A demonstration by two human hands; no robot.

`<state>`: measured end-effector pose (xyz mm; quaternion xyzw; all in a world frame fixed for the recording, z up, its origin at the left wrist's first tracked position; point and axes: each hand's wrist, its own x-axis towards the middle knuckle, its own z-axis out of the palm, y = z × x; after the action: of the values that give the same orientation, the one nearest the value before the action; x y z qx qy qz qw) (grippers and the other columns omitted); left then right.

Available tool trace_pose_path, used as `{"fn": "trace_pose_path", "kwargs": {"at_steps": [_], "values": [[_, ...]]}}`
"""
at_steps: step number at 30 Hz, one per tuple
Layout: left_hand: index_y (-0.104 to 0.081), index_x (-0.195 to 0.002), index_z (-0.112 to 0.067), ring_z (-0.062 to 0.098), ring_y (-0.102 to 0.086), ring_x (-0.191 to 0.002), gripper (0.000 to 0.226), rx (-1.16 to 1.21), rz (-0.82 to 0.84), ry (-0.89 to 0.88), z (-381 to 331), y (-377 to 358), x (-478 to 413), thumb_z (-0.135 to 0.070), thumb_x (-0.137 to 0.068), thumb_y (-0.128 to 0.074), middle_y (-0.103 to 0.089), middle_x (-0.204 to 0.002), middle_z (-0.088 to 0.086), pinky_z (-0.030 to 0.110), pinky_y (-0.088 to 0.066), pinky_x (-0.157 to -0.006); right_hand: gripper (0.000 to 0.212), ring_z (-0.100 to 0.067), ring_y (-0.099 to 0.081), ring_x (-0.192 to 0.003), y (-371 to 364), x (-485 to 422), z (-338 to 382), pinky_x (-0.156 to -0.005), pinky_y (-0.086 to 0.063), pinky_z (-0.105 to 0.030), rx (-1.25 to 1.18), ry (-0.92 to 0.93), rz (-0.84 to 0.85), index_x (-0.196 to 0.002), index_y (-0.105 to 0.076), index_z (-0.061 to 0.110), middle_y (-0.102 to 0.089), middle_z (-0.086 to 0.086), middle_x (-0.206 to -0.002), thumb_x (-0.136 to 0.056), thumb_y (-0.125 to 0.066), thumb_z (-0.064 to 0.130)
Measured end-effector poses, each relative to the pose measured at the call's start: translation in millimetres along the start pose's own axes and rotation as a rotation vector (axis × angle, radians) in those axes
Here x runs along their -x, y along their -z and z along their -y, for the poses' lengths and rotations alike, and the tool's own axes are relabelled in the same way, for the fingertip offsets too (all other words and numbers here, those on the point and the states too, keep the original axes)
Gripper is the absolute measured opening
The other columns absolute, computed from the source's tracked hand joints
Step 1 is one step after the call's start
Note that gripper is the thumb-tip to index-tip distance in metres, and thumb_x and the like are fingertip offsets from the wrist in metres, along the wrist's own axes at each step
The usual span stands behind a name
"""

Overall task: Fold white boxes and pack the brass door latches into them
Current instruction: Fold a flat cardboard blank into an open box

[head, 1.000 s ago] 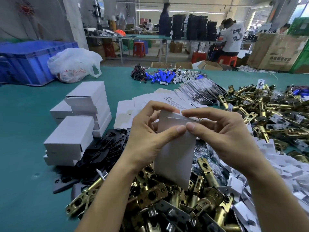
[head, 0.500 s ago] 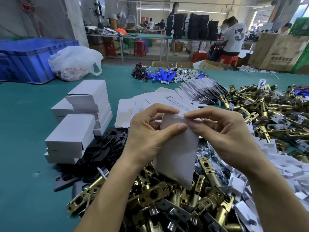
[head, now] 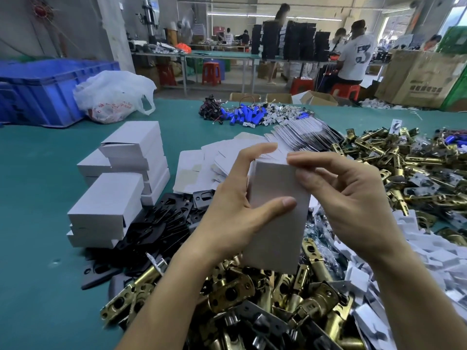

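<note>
Two hands worked one white box (head: 278, 223), held upright just above the nearest heap of brass door latches (head: 227, 299). Left hand (head: 227, 218): grip closed round the box, thumb across the front face, fingers behind. Right hand (head: 353, 205): grip pinching the top right corner, forefinger on the top edge, thumb on the face just below. The top end appeared closed or nearly so. The state of the bottom end could not be told.

Judgement: the step in hand was seating the top flap. To do it well, the left hand should keep the walls square without crushing them. The right hand should press the tuck fully home, so that the end will bear a latch's weight.

Beside the left wrist lay black plates (head: 161, 223), touching the latches and reaching a stack of folded boxes (head: 121, 188). Behind the held box, flat box blanks (head: 202, 168) lay fanned on the green table (head: 38, 248). To the right were white card inserts (head: 442, 261) and a second latch pile (head: 417, 168). These piles hemmed the hands on three sides, so a plate could easily be lifted along with a latch. Farther off lay blue cylinders (head: 242, 114), a plastic bag (head: 111, 97) and a blue crate (head: 40, 89). People sat at tables beyond.
</note>
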<state>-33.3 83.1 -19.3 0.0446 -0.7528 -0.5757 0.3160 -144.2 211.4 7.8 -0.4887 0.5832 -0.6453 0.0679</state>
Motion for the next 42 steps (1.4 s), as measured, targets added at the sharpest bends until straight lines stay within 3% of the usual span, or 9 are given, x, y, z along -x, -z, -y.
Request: {"fn": "trace_pose_path", "kwargs": {"at_steps": [4, 7, 13, 22, 26, 29, 31, 35, 42], "values": [[-0.054, -0.110, -0.049, 0.015, -0.072, -0.075, 0.047, 0.084, -0.178, -0.068, -7.5, 2.7, -2.1, -0.026, -0.079, -0.080, -0.073, -0.090, -0.004, 0.030, -0.060, -0.060, 0.043, -0.020, -0.072, -0.096, -3.9, 1.8, -1.6, -0.077, -0.062, -0.038, -0.118, -0.150, 0.091, -0.124, -0.058, 0.042, -0.071, 0.003, -0.112, -0.083, -0.064, 0.028], [-0.054, -0.111, -0.042, 0.016, -0.072, -0.082, 0.044, 0.195, -0.267, -0.052, -8.9, 3.0, -3.5, -0.021, -0.081, -0.078, -0.073, -0.092, -0.011, 0.037, -0.062, -0.066, 0.058, -0.026, -0.073, -0.098, -6.5, 3.4, -7.8, -0.077, -0.061, -0.045, -0.186, -0.364, 0.182, -0.132, -0.055, 0.034, -0.073, -0.009, -0.108, -0.076, -0.070, 0.034], [-0.063, -0.098, -0.049, 0.022, -0.070, -0.094, 0.046, 0.351, -0.308, 0.079, -4.7, 5.5, -4.8, -0.027, -0.067, -0.087, -0.072, -0.095, -0.010, 0.044, -0.061, -0.074, 0.044, -0.018, -0.074, -0.086, -3.4, 1.6, -9.4, -0.058, -0.057, -0.025, -0.339, -0.450, 0.200, -0.110, -0.074, 0.030, -0.077, -0.011, -0.100, -0.067, -0.077, 0.041], [-0.056, -0.098, -0.028, 0.010, -0.069, -0.077, 0.039, 0.247, -0.299, 0.109, -8.6, 12.4, -5.2, -0.023, -0.068, -0.080, -0.074, -0.083, -0.009, 0.026, -0.056, -0.063, 0.053, -0.019, -0.074, -0.090, 2.4, 2.1, -15.0, -0.065, -0.057, -0.023, -0.254, -0.427, 0.171, -0.119, -0.068, 0.016, -0.077, -0.010, -0.099, -0.068, -0.074, 0.033], [-0.055, -0.082, -0.025, 0.001, -0.068, -0.085, 0.040, -0.003, -0.369, 0.065, -14.7, 21.1, -3.8, -0.053, -0.068, -0.080, -0.073, -0.102, -0.001, 0.014, -0.049, -0.065, 0.046, -0.021, -0.073, -0.095, 4.4, 2.8, -15.1, -0.081, -0.061, -0.036, 0.006, -0.325, 0.230, -0.115, -0.069, 0.030, -0.077, 0.001, -0.099, -0.070, -0.075, 0.035], [-0.055, -0.098, -0.041, -0.004, -0.061, -0.081, 0.058, -0.228, -0.240, 0.144, -17.0, 18.1, -1.4, -0.087, -0.062, -0.055, -0.066, -0.099, -0.006, 0.015, -0.046, -0.063, 0.046, -0.011, -0.070, -0.098, 1.8, 3.1, -10.9, -0.088, -0.058, -0.041, 0.173, -0.221, 0.256, -0.117, -0.068, 0.038, -0.075, 0.013, -0.106, -0.071, -0.073, 0.038], [-0.055, -0.113, -0.050, -0.005, -0.060, -0.098, 0.070, -0.223, -0.171, 0.226, -15.4, 11.1, -1.6, -0.094, -0.060, -0.041, -0.063, -0.112, -0.013, 0.024, -0.050, -0.081, 0.048, -0.005, -0.068, -0.101, -0.6, 4.0, -9.3, -0.092, -0.056, -0.042, 0.273, -0.164, 0.245, -0.121, -0.067, 0.039, -0.073, 0.017, -0.109, -0.074, -0.073, 0.039], [-0.062, -0.103, -0.052, 0.014, -0.061, -0.113, 0.045, -0.170, -0.219, 0.242, -14.0, 5.6, -5.1, -0.080, -0.073, -0.043, -0.063, -0.117, -0.017, 0.040, -0.047, -0.103, 0.054, -0.004, -0.069, -0.096, -5.4, 5.4, -7.1, -0.087, -0.057, -0.037, 0.379, -0.057, 0.214, -0.128, -0.064, 0.032, -0.072, 0.014, -0.109, -0.075, -0.068, 0.044], [-0.054, -0.079, -0.045, 0.011, -0.055, -0.082, 0.020, -0.154, -0.127, 0.280, -12.5, 6.7, -4.5, -0.063, -0.082, -0.046, -0.061, -0.086, -0.011, 0.030, -0.039, -0.073, 0.051, 0.000, -0.068, -0.095, -1.5, 4.2, -7.8, -0.082, -0.058, -0.032, 0.443, -0.004, 0.235, -0.125, -0.056, 0.046, -0.067, 0.027, -0.105, -0.078, -0.072, 0.037]]}}
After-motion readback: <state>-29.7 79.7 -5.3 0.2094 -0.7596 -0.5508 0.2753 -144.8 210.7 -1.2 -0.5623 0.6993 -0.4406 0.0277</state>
